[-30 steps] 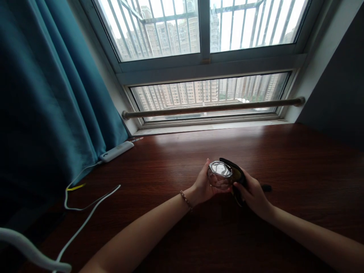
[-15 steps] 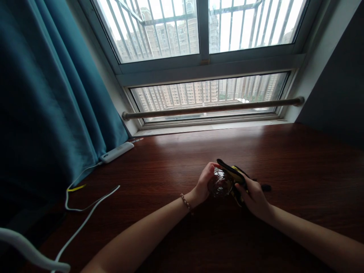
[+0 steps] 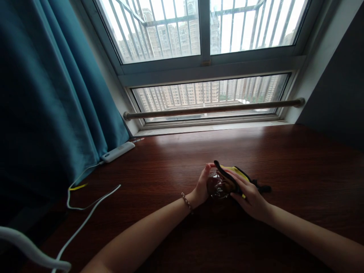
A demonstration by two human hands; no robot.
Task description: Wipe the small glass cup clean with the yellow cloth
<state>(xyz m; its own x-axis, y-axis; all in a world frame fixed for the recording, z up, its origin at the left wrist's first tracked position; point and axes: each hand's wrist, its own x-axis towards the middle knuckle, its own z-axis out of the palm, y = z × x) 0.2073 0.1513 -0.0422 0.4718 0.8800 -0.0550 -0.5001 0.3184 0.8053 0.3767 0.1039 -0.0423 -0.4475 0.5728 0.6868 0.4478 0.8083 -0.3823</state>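
A thick white tube [image 3: 31, 248] curves in at the lower left; above it hangs a blue curtain [image 3: 76, 98], with a yellow strip [image 3: 78, 187] and a thin white cable [image 3: 71, 242] near its foot and a white power strip [image 3: 118, 152] against its hem; on the reddish-brown wooden tabletop's [image 3: 170, 159] far side, a metal rail [image 3: 213, 110] crosses the window; the left hand [image 3: 201, 187], a beaded bracelet [image 3: 187, 202] at its wrist, curls its fingers around the left side of a clear glass jar [image 3: 217, 187]; the jar sits between both hands, its right side against a black-and-yellow fabric pouch [image 3: 237, 171]; the right hand [image 3: 250, 197] grips the pouch, fingers above, thumb below; I cannot tell how far the jar is inside.
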